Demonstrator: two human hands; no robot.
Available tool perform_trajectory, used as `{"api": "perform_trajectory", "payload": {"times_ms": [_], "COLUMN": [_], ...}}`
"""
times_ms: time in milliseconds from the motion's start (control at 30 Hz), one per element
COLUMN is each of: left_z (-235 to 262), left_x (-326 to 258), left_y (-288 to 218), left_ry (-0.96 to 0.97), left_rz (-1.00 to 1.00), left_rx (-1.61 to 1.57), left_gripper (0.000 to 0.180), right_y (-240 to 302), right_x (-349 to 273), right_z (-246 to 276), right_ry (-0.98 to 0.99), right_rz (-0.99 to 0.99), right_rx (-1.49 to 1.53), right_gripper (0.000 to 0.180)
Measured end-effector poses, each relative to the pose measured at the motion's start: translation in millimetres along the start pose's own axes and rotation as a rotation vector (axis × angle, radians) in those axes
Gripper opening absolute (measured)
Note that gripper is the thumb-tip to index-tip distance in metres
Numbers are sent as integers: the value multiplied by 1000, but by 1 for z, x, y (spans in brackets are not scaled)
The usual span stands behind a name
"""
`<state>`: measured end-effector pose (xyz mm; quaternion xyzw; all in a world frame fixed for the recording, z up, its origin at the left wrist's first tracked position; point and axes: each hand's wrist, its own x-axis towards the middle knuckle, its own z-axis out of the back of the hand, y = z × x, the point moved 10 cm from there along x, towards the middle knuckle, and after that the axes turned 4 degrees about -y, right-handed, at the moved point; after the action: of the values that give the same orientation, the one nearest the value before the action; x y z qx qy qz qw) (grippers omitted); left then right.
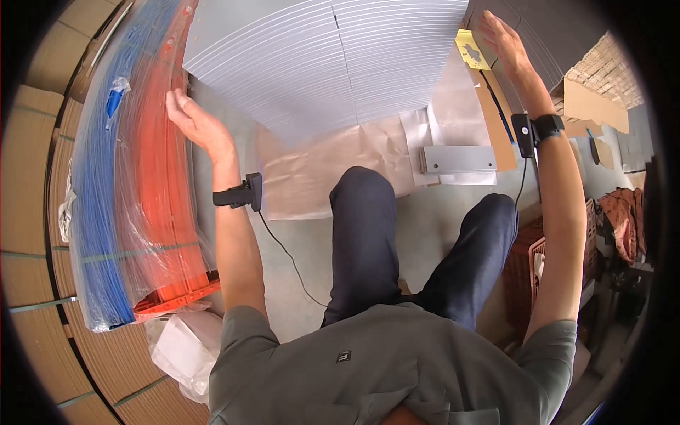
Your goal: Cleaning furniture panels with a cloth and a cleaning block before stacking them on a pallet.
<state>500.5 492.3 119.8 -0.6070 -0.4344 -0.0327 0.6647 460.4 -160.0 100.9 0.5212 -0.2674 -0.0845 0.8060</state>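
Observation:
A tall stack of thin white panels (312, 78) stands in front of me, its many edges showing as fine lines. My left hand (200, 126) is at the stack's near left corner, fingers stretched out and holding nothing. On the opposite side, my right hand (504, 47) is raised by the right edge with its fingers extended, also free of any object. Whether either palm touches the panels, I cannot tell. A yellow card (472, 49) with a dark patch sits at the right corner, just below my right hand.
Brown wrapping sheet (368, 152) lies beneath the stack. A grey metal plate (459, 160) with holes rests nearby. Plastic-wrapped blue strips (99, 205) and orange-red strips (161, 163) line the left, beside strapped cardboard (28, 177). A red crate (524, 262) stands at right.

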Motion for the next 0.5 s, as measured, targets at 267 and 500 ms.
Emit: {"api": "perform_trajectory", "payload": {"times_ms": [267,500], "left_z": [52,102], "left_x": [-293,-433], "left_y": [194,185], "left_ry": [1020,1185], "left_rz": [0,-178], "left_rx": [691,842], "left_gripper": [58,80], "right_y": [-77,-91], "right_x": [-190,-288], "right_z": [46,104], "right_ry": [351,347], "right_rz": [-572,-749], "right_rx": [-261,-315], "right_gripper": [64,51]}}
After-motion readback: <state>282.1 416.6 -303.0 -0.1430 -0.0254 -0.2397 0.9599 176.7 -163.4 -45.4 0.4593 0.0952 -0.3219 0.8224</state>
